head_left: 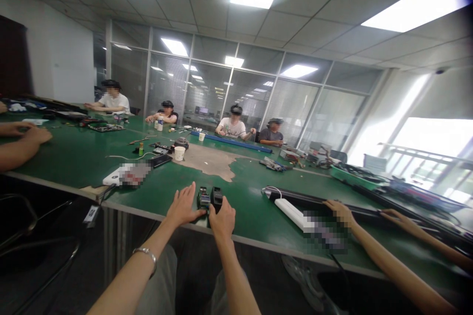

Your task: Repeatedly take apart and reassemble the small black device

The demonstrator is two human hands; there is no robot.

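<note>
Near the front edge of the green table (244, 224), two small dark devices stand side by side. My left hand (184, 205) is spread beside the left device (203, 197), a box with an exposed greenish front; its thumb reaches to the device's lower edge. Around the lower right side of the black device (216, 197) curl the fingers of my right hand (222, 217). Both devices rest on the table. A silver bracelet is on my left wrist.
A white power strip (291, 212) lies right, beside a long black bar and another person's hands (340, 212). A white power bank (116, 175) and a paper cup (179, 153) stand left. Several people sit across the table; another person's hands (35, 135) rest far left.
</note>
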